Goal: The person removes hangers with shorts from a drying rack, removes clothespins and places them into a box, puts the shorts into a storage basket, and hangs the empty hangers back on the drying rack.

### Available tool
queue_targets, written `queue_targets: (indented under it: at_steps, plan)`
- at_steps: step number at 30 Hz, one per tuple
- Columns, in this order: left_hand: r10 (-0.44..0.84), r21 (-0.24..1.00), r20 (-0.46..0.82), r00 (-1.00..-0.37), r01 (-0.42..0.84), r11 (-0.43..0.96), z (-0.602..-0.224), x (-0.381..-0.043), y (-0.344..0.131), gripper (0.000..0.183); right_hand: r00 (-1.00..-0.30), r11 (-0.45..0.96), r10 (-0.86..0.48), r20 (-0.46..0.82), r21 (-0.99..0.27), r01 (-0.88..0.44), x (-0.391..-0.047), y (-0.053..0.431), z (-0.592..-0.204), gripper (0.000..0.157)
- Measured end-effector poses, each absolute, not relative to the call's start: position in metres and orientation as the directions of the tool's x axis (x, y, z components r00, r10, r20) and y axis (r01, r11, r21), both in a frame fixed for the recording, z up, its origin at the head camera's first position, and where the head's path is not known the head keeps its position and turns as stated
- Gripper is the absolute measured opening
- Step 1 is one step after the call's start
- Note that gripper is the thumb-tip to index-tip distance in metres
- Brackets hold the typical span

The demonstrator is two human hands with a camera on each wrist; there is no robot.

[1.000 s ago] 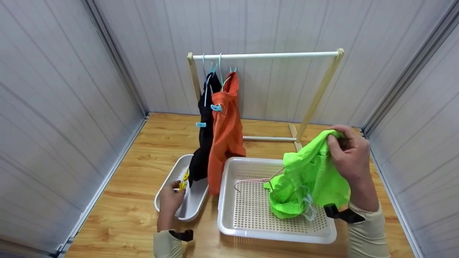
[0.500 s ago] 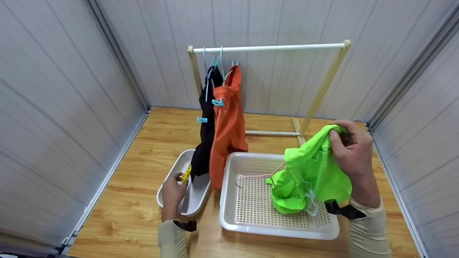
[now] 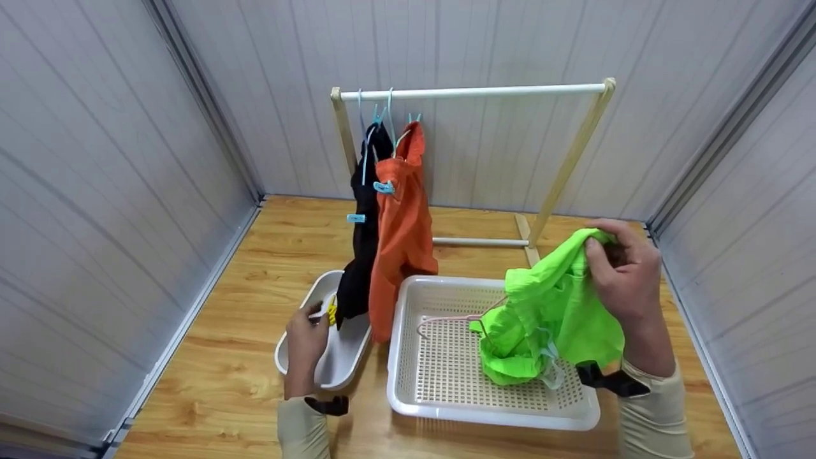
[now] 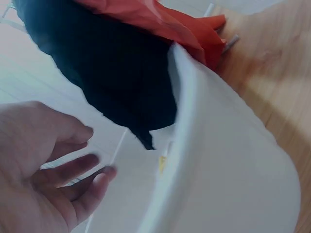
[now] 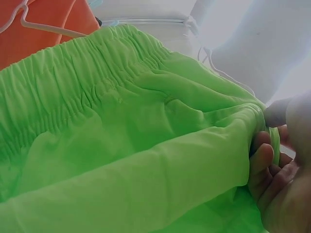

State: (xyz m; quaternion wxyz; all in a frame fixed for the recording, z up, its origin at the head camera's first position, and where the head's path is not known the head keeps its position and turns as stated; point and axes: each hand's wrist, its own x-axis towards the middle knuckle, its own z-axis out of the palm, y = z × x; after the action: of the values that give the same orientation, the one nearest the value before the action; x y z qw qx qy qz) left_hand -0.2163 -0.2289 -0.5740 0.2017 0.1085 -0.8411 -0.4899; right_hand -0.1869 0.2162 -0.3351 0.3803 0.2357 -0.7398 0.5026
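Note:
My right hand (image 3: pixel 628 271) pinches an edge of bright green elastic-waisted shorts (image 3: pixel 577 312), partly lifted from a white slatted basket (image 3: pixel 494 417). In the right wrist view, the gathered waistband (image 5: pixel 92 73) spreads out left of the fingers. A pink hanger (image 3: pixel 449 319) pokes out of the shorts inside the basket. My left hand (image 3: pixel 307 338) hovers over a white oval tray (image 3: pixel 344 360). Its thumb and fingers stand apart with nothing visible between them in the left wrist view. Close to its fingertips is a yellow clothespin (image 3: pixel 332 312), mostly hidden by the tray wall in that wrist view.
A rack with a white rail (image 3: pixel 484 92) stands behind the basket. Black trousers (image 3: pixel 365 242) and orange trousers (image 3: pixel 405 223) hang at its left end, with blue clothespins (image 3: pixel 384 187) on them. The black trousers' lower end dips over the tray.
My left hand has loosened from the yellow clothespins it held, which now show lower, at the tray. My right hand keeps its grip on the green shorts, nearly still. The view shifts slightly.

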Motion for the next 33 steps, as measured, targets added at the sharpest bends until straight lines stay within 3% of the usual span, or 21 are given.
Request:
queue_targets:
  at_steps: [6, 17, 24, 33]
  plan:
    - [-0.264, 0.836, 0.253, -0.931, 0.074, 0.543, -0.570, -0.202, -0.223, 0.016, -0.533, 0.388, -0.048, 0.845, -0.476, -0.789, -0.195, 0.221, -0.343, 0.027]
    - [-0.212, 0.803, 0.202, -0.956, 0.039, 0.594, -0.547, -0.180, -0.211, 0.015, -0.581, 0.366, -0.075, 0.811, -0.520, -0.772, -0.211, 0.242, -0.360, 0.021]
    - [-0.080, 0.810, 0.198, -0.977, 0.118, 0.574, -0.538, -0.169, -0.202, 0.015, -0.579, 0.134, 0.000, 0.815, -0.574, -0.808, -0.203, 0.246, -0.359, 0.012]
    - [0.164, 0.854, 0.177, -0.971, 0.234, 0.464, -0.519, -0.166, -0.173, 0.017, -0.611, -0.178, 0.256, 0.749, -0.584, -0.792, -0.197, 0.249, -0.358, 0.015]
